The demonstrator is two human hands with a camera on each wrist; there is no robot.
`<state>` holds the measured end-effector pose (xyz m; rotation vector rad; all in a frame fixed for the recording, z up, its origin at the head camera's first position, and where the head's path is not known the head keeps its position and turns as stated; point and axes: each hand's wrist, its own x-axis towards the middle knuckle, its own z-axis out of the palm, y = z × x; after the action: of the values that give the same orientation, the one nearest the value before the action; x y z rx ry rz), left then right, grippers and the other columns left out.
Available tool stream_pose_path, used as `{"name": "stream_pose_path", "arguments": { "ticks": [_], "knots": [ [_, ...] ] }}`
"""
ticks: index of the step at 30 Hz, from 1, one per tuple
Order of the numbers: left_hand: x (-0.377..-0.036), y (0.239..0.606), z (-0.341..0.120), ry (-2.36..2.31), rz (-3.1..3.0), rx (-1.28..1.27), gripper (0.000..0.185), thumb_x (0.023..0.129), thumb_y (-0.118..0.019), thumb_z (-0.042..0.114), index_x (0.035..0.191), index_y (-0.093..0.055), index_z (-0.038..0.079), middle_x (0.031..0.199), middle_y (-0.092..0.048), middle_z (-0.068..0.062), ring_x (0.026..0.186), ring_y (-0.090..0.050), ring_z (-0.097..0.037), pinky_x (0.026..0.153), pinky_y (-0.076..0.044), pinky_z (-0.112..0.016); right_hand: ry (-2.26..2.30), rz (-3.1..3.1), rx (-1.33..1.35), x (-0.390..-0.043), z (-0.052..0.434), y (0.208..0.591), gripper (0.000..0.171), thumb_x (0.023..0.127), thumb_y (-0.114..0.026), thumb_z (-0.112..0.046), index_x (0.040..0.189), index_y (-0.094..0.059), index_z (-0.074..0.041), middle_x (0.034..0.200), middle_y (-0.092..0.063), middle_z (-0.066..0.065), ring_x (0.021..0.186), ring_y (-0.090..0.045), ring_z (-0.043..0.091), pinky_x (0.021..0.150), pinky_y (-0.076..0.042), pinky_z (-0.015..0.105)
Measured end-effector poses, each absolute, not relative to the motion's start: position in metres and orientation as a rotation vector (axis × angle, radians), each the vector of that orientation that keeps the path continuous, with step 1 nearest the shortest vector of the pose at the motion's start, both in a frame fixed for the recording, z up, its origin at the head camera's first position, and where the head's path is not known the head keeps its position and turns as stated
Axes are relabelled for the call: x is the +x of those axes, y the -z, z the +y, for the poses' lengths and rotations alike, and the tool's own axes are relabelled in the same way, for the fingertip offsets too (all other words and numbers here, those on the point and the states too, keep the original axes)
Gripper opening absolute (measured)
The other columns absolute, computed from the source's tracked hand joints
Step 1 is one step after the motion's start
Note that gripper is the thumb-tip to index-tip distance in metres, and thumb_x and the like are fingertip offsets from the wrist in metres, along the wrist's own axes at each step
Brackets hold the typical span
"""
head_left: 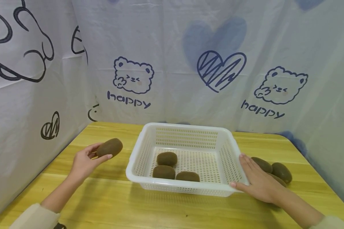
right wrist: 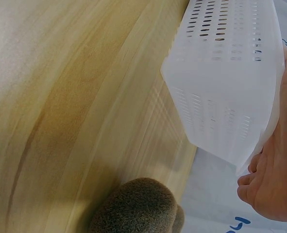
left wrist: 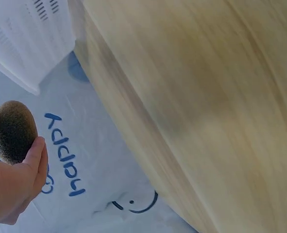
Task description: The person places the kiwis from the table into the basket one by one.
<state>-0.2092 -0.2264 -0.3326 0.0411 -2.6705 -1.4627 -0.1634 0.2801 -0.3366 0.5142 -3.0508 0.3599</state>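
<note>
My left hand (head_left: 84,160) holds a brown, fuzzy kiwi (head_left: 110,148) between thumb and fingers, raised to the left of a white plastic basket (head_left: 186,127). The left wrist view shows the same kiwi (left wrist: 15,132) upright in the fingertips. My right hand (head_left: 259,181) grips the basket's front right corner, its thumb on the front rim and its fingers along the right rim. Inside the basket lie three kiwis, one kiwi (head_left: 167,158) behind another kiwi (head_left: 163,172), with a third kiwi (head_left: 187,176) beside them at the front wall.
Right of the basket, several more kiwis (head_left: 282,172) lie in a group on the wooden table (head_left: 103,203), partly hidden by my right hand and forearm. A printed white cloth (head_left: 175,105) hangs behind the table and along its sides.
</note>
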Motion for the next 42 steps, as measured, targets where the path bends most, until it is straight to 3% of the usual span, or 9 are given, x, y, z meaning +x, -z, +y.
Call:
{"name": "stream_pose_path", "arguments": {
  "ticks": [7, 23, 42],
  "knots": [
    [-0.205, 0.324, -0.212, 1.495, -2.654, -0.007, 0.073, 0.083, -0.068, 0.037, 0.140, -0.037, 0.002, 0.141, -0.041, -0.022, 0.126, -0.046, -0.037, 0.088, -0.053, -0.027, -0.386, -3.058, 0.516, -0.163, 0.279, 0.334, 0.097, 0.085, -0.054, -0.056, 0.146, -0.012, 0.007, 0.152, -0.012, 0.029, 0.137, -0.017, 0.047, 0.107, -0.024, 0.062],
    [-0.196, 0.312, -0.180, 1.579, -2.568, -0.181, 0.064, 0.082, -0.071, 0.024, 0.135, -0.045, 0.002, 0.134, -0.050, -0.020, 0.119, -0.052, -0.033, 0.081, -0.053, -0.018, -0.397, -3.064, 0.507, -0.163, 0.280, 0.334, 0.098, 0.085, -0.053, -0.057, 0.146, -0.011, 0.007, 0.152, -0.011, 0.028, 0.138, -0.016, 0.046, 0.108, -0.023, 0.062],
    [-0.211, 0.321, -0.121, 1.641, -2.509, -0.414, 0.053, 0.077, -0.074, 0.007, 0.126, -0.054, -0.002, 0.120, -0.059, -0.022, 0.108, -0.060, -0.031, 0.085, -0.055, -0.030, -0.401, -3.057, 0.505, -0.163, 0.279, 0.336, 0.097, 0.085, -0.055, -0.055, 0.146, -0.012, 0.007, 0.152, -0.011, 0.028, 0.137, -0.017, 0.047, 0.107, -0.025, 0.062]
  ]
}}
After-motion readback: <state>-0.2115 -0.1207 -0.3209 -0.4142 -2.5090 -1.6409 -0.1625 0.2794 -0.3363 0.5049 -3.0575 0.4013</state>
